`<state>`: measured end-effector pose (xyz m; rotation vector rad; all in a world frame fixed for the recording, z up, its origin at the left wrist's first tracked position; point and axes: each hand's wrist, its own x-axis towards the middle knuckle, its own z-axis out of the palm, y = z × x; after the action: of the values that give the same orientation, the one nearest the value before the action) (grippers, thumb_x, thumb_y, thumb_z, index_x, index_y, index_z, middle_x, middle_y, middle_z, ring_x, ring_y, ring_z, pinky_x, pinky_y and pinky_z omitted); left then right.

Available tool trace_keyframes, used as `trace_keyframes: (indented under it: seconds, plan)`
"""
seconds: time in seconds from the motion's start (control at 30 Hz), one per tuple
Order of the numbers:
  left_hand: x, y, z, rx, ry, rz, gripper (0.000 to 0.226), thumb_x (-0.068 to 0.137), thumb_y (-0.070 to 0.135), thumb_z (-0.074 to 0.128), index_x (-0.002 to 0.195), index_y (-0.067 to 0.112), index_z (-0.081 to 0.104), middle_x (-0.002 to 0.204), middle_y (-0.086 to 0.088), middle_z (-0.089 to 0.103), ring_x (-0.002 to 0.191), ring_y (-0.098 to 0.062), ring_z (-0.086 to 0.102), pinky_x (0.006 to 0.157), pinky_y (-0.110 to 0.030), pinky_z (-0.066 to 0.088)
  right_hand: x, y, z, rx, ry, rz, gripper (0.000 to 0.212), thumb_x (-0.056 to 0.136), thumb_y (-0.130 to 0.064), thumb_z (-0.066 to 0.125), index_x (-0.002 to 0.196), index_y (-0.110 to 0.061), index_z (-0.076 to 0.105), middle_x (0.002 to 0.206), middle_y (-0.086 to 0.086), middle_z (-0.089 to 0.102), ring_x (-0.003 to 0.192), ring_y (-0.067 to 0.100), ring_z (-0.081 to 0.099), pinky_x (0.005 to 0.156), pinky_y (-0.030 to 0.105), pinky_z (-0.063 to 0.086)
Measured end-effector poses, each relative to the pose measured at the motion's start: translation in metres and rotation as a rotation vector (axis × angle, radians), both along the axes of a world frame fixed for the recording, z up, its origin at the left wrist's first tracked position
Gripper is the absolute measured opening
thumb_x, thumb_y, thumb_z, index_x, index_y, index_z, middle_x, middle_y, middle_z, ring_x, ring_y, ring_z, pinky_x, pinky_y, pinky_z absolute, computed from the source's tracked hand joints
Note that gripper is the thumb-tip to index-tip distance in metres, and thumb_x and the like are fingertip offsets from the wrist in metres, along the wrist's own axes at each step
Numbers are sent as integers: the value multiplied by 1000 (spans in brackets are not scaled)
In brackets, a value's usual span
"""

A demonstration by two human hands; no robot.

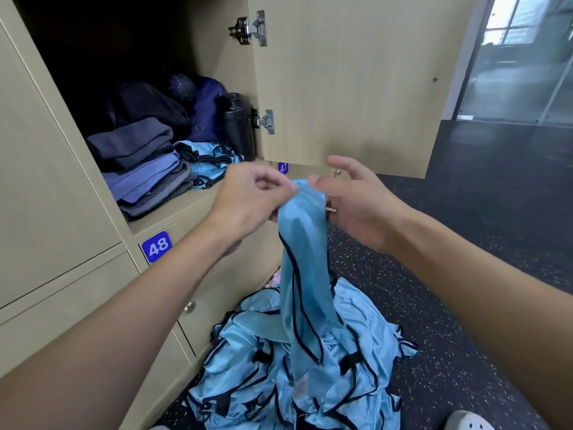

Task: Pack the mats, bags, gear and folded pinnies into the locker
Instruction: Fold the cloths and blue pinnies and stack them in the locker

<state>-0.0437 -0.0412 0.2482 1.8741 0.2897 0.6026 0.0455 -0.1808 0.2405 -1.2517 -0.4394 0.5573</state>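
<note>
One blue pinny (305,243) hangs at 12 o'clock over one floor pile (257,377). The left hand (248,203) pinches its top; the right hand (359,209) is loosely spread, thumb touching it.

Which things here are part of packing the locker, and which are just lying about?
Job: held pinny, floor pinny pile, folded pinnies, mats, bags, bottle, locker.
Lying about: shoe, number plate, glass wall.
</note>
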Motion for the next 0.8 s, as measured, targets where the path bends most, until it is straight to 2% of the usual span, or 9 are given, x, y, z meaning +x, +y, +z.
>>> trace_keyframes:
  seconds: [0.1,0.23,0.3,0.37,0.43,0.5,0.63,0.7,0.8]
  plan:
    - [-1,2,12,-16,-110,61,8,88,5,72,80,6,70,88,-27,72,68,-25,65,68,-45,60,-6,0,-4,-134,-147,142,68,83,-6,75,135,-33,39,109,13,69,93,23,66,90,38,52]
    - [-3,1,14,-44,-168,134,8,89,5,70,81,6,67,86,-28,70,68,-24,64,71,-51,59,-11,6,-6,-134,-220,70,54,85,5,69,131,-17,50,101,26,58,89,30,60,89,44,55]
    - [-4,0,13,-72,-148,105,6,89,6,71,90,8,66,82,-22,69,68,-21,64,73,-49,59,-10,7,-3,-77,-210,-26,42,88,7,64,121,-17,53,97,19,56,84,29,56,74,41,50]
    - [-5,-1,12,-68,-63,19,24,85,9,76,104,15,62,87,-12,70,71,-16,65,73,-41,60,-6,5,1,-42,-201,-112,39,90,5,63,118,-19,53,90,11,56,76,24,56,66,35,46]
    - [-7,-3,9,-30,22,-59,39,80,8,80,111,21,61,88,-6,70,70,-11,63,68,-30,58,-3,2,3,-48,-211,-160,35,90,-1,67,117,-20,56,92,8,56,77,23,57,66,34,46]
    - [-7,-5,5,17,60,-82,37,79,4,81,108,19,64,80,-3,69,66,-10,60,61,-24,52,-2,-1,4,-84,-234,-180,32,89,-7,69,116,-20,58,93,7,57,78,22,56,64,32,44]
    - [-7,-1,4,101,15,-45,18,82,0,76,83,16,67,74,-4,67,63,-11,57,60,-23,49,2,-5,6,-163,-311,-252,22,93,-14,66,114,-21,59,83,0,55,67,11,51,52,17,39]
    - [-7,2,9,92,-36,-8,20,83,-3,74,79,16,66,72,-3,67,61,-11,58,60,-23,51,4,-8,9,-159,-297,-225,26,94,-15,66,117,-20,56,93,6,58,71,15,57,56,22,46]
    - [-11,4,17,26,-120,-5,22,84,-6,72,78,14,64,68,0,67,61,-11,61,64,-26,56,1,-12,10,-121,-221,-18,48,89,-9,70,130,-21,47,103,14,61,80,20,66,66,30,55]
